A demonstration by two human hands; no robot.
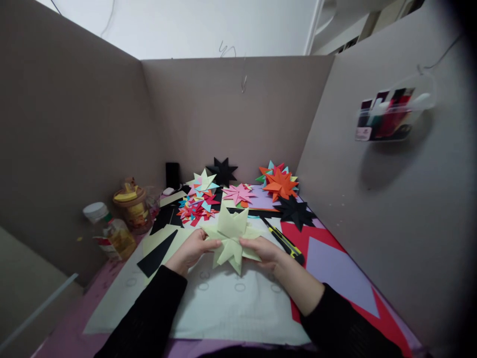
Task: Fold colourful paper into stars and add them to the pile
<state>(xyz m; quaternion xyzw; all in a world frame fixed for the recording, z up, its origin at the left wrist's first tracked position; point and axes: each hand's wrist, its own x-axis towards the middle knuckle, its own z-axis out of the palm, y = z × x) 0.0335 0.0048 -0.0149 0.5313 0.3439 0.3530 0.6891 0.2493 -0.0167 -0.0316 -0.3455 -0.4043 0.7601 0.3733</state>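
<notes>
A pale green folded paper star (pixel 231 232) is held up over the white sheet (pixel 223 308), its points spread out around a pinched centre. My left hand (pixel 194 247) grips its left side, thumb pressed on the front near the middle. On the opposite side my right hand (pixel 265 251) holds it the same way, with the fingers behind the paper. To the right of the star lies a yellow and black utility knife (pixel 283 241). Left of my left hand are a black paper strip (pixel 157 253) and pale green paper pieces.
Behind are a heap of small coloured stars (pixel 197 206), a pink star (pixel 239 194), black stars (pixel 296 211) and an orange star (pixel 280 184). A bottle (pixel 110 231) and a brown-lidded jar (pixel 133 209) stand left. Red paper (pixel 298 303) and lilac paper (pixel 339 273) lie right. Partition walls enclose three sides.
</notes>
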